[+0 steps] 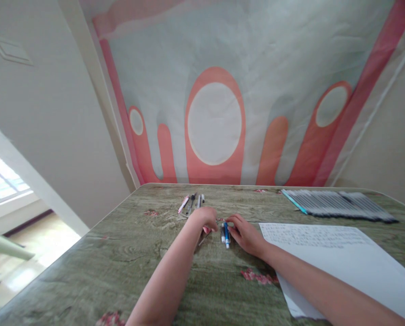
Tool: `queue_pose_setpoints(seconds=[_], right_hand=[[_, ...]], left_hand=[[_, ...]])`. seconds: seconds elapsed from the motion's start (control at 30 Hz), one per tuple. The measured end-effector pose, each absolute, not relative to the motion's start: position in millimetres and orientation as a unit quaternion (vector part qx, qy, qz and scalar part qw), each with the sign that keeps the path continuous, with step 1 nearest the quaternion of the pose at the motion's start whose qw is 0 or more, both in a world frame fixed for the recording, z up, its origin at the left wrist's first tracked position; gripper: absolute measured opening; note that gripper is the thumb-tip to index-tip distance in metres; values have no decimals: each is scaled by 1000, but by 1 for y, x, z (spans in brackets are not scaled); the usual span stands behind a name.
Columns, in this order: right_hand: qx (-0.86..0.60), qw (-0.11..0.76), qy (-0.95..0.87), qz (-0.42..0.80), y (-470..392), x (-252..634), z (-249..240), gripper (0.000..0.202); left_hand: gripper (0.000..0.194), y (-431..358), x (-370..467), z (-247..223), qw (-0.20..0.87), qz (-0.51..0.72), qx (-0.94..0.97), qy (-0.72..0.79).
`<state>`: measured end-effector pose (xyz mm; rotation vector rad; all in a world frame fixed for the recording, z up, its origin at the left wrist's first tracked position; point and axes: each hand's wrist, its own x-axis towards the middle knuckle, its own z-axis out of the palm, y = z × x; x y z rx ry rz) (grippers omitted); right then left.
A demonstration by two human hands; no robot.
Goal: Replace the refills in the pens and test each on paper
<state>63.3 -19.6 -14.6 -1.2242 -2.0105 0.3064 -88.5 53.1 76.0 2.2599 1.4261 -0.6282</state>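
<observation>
My left hand (205,219) is bent over the middle of the table, its fingertips pointing down and partly hidden; what it holds, if anything, cannot be made out. A thin pen-like item shows just below it. My right hand (245,233) rests just right of a blue pen (226,233), its fingers curved and touching or nearly touching it. A pen with a pale end (222,233) lies alongside the blue one. Behind my left hand lie several pens, among them a pink-and-white pen (183,204) and a black pen (190,203).
A white sheet with handwriting (345,267) lies at the right, partly under my right forearm. Behind it is a long row of grey pens (348,205) with a turquoise one (294,202) at its left end. The green wood-patterned table (97,271) meets a papered wall.
</observation>
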Motion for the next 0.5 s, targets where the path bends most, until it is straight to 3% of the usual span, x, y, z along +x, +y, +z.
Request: queue_pose_setpoints(seconds=[0.27, 0.5], right_hand=[[-484, 368, -783, 132, -20, 63, -15, 20], [-482, 373, -782, 132, -20, 63, -15, 21]], left_hand=[[14, 66, -112, 90, 219, -124, 823, 509], [17, 67, -116, 93, 233, -135, 804, 530]])
